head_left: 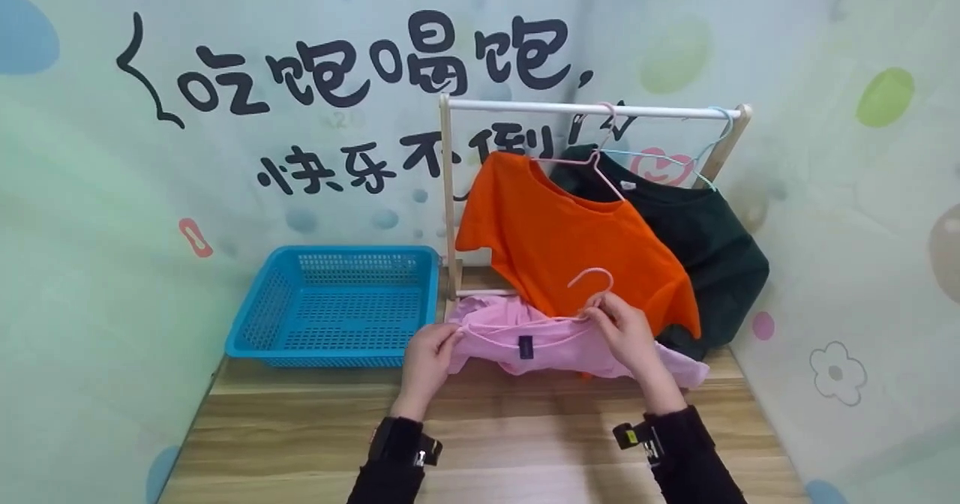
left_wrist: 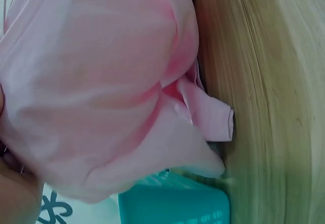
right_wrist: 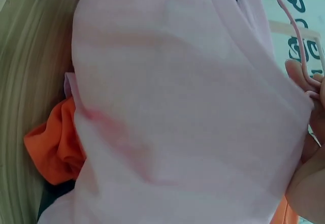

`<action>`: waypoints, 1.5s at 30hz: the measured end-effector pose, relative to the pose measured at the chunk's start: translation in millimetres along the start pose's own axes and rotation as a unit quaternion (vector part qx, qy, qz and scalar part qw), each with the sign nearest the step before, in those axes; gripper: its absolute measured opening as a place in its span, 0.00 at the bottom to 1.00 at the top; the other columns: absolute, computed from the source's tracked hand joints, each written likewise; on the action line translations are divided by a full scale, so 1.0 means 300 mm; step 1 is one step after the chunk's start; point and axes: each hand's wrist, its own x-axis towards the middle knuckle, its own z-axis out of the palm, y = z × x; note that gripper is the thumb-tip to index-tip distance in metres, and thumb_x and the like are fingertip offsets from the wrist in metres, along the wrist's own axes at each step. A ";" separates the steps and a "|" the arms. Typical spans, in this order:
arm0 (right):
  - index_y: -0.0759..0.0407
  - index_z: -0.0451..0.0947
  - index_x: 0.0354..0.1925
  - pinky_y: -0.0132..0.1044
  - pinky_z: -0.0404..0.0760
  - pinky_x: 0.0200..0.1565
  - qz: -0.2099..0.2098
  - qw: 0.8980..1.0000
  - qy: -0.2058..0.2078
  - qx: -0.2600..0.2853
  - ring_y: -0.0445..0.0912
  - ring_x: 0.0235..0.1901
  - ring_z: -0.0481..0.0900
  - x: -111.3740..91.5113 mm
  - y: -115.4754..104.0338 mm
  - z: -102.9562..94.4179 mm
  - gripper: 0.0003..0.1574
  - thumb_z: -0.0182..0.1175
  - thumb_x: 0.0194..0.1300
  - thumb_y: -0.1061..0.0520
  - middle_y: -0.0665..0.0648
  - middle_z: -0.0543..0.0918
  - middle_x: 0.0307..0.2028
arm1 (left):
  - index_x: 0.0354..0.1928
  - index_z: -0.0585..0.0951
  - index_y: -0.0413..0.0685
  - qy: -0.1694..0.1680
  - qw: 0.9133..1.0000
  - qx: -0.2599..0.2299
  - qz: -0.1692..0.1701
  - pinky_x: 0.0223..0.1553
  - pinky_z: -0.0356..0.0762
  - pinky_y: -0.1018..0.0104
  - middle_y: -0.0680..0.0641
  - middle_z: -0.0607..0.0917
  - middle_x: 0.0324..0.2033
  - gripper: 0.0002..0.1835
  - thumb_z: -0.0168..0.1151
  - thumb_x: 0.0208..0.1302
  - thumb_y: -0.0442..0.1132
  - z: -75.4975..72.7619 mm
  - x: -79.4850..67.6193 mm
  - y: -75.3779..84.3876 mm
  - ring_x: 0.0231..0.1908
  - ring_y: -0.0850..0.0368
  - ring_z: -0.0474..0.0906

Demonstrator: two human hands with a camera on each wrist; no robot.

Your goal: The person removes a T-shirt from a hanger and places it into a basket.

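A pink T-shirt [head_left: 555, 350] with a dark neck label hangs between the two hands, just above the table. The left hand [head_left: 429, 358] pinches the shirt near one end of its neckline. At the hook's base, the right hand [head_left: 624, 331] pinches a pink hanger [head_left: 592, 271], whose hook points up. In the right wrist view the fingers [right_wrist: 317, 117] are at the hanger wire and the collar edge of the pink shirt [right_wrist: 188, 97]. Most of the hanger's arms are hidden by the cloth. The left wrist view is mostly filled by the pink shirt [left_wrist: 106, 82].
Behind the hands stands a small rack with a white rail [head_left: 525, 105]. An orange T-shirt [head_left: 570, 226] and a dark green T-shirt [head_left: 727, 249] hang there on hangers. At the left is a blue plastic basket [head_left: 337, 358] on the wooden table [head_left: 315, 429].
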 end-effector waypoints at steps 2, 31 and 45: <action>0.56 0.79 0.40 0.26 0.78 0.49 0.009 1.000 0.006 0.010 0.46 0.39 0.82 -0.006 0.013 -0.013 0.04 0.60 0.70 0.56 0.50 0.85 0.35 | 0.35 0.87 0.41 0.006 1.000 0.000 -0.004 0.40 0.78 0.53 0.46 0.88 0.32 0.04 0.67 0.63 0.34 -0.008 -0.005 -0.005 0.35 0.49 0.82; 0.58 0.79 0.41 0.35 0.80 0.51 0.006 1.000 0.021 -0.015 0.48 0.38 0.83 0.000 0.054 0.025 0.04 0.61 0.69 0.59 0.52 0.85 0.35 | 0.60 0.77 0.40 -0.075 0.995 0.046 -0.035 0.56 0.74 0.45 0.38 0.82 0.53 0.21 0.65 0.65 0.33 -0.019 0.020 -0.009 0.54 0.40 0.78; 0.60 0.79 0.39 0.34 0.81 0.47 -0.083 0.997 0.002 0.000 0.46 0.38 0.84 0.082 0.032 0.094 0.05 0.63 0.68 0.58 0.50 0.86 0.35 | 0.34 0.85 0.47 -0.117 0.969 0.211 0.051 0.39 0.76 0.49 0.45 0.87 0.31 0.07 0.64 0.66 0.41 -0.016 0.056 -0.003 0.37 0.44 0.81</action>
